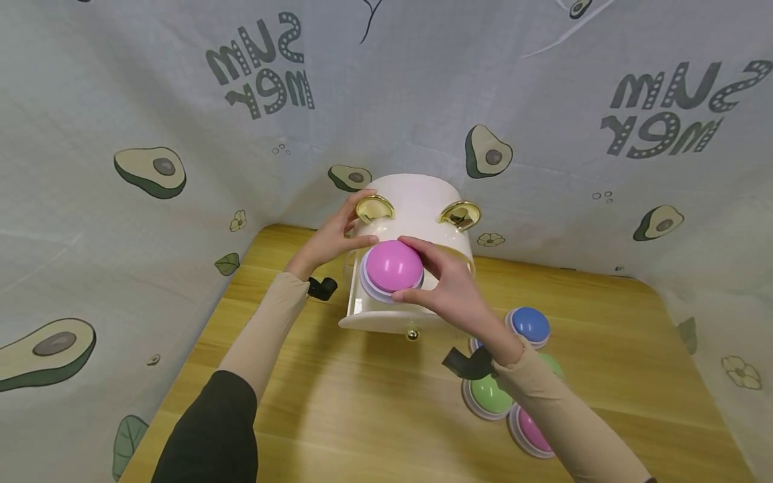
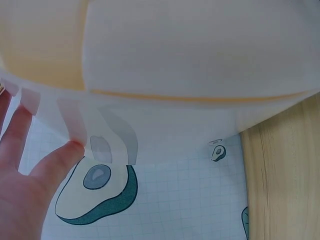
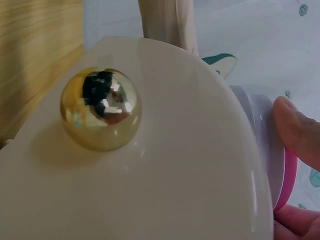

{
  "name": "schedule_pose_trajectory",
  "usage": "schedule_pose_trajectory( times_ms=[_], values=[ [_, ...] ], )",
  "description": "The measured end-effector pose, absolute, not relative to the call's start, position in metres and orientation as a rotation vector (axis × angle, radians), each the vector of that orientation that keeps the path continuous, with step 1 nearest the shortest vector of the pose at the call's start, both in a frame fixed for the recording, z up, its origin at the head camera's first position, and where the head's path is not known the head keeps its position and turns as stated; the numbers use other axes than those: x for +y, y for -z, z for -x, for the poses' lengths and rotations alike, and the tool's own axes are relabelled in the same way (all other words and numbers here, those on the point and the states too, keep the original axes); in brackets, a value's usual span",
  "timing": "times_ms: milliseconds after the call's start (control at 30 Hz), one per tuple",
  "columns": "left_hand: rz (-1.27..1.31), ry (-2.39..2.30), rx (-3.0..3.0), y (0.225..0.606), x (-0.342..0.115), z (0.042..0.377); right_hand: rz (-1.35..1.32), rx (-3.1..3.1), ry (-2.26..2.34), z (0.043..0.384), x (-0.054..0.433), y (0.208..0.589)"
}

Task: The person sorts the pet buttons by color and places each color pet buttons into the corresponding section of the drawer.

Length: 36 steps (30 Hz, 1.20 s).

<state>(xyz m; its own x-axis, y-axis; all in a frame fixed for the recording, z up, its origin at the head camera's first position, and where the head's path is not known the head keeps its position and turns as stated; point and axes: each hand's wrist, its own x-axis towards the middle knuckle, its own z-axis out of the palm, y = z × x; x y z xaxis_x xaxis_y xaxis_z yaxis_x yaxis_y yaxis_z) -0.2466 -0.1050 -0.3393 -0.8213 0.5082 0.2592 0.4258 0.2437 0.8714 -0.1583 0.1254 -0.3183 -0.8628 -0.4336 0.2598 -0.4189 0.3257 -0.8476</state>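
A pink domed push button (image 1: 394, 267) with a white base is over the pulled-out drawer (image 1: 392, 325) of a white box (image 1: 417, 201). My right hand (image 1: 449, 288) grips the button by its rim, thumb at the front and fingers at the back. In the right wrist view, the button's white base (image 3: 267, 150) shows behind the drawer front, which carries a gold ball knob (image 3: 102, 110). My left hand (image 1: 332, 238) rests against the box's left side beside a gold ear (image 1: 375, 208). In the left wrist view its spread fingers (image 2: 65, 160) touch the white wall.
Right of the box on the wooden table (image 1: 338, 416) lie several more push buttons: a blue one (image 1: 531, 325), a green one (image 1: 490, 394) and a pink one (image 1: 533, 429), partly behind my right arm. An avocado-print cloth (image 1: 386, 100) hangs close behind the box.
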Motion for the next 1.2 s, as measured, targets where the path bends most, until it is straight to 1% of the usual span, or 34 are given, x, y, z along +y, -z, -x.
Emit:
schedule_pose_trajectory(
  times_ms=[367,633,867,967,1100,1200],
  values=[
    [-0.941,-1.658,2.416,0.338,-0.105,0.246,0.823,2.614,1.506,0.164,0.118,0.326],
    [-0.949,-1.658,2.408,0.339,-0.105,0.246,0.886,2.630,1.417,0.167,0.115,0.328],
    [-0.954,-1.673,2.414,0.364,-0.107,0.266,0.968,2.644,1.280,0.169,0.112,0.330],
    [-0.971,-1.683,2.417,0.368,-0.108,0.269,0.995,2.645,1.230,0.170,0.112,0.331],
    [-0.997,-1.688,2.421,0.369,-0.108,0.268,0.998,2.639,1.218,0.169,0.113,0.331],
    [-0.985,-1.686,2.408,0.356,-0.106,0.259,0.964,2.642,1.204,0.167,0.114,0.328]
  ],
)
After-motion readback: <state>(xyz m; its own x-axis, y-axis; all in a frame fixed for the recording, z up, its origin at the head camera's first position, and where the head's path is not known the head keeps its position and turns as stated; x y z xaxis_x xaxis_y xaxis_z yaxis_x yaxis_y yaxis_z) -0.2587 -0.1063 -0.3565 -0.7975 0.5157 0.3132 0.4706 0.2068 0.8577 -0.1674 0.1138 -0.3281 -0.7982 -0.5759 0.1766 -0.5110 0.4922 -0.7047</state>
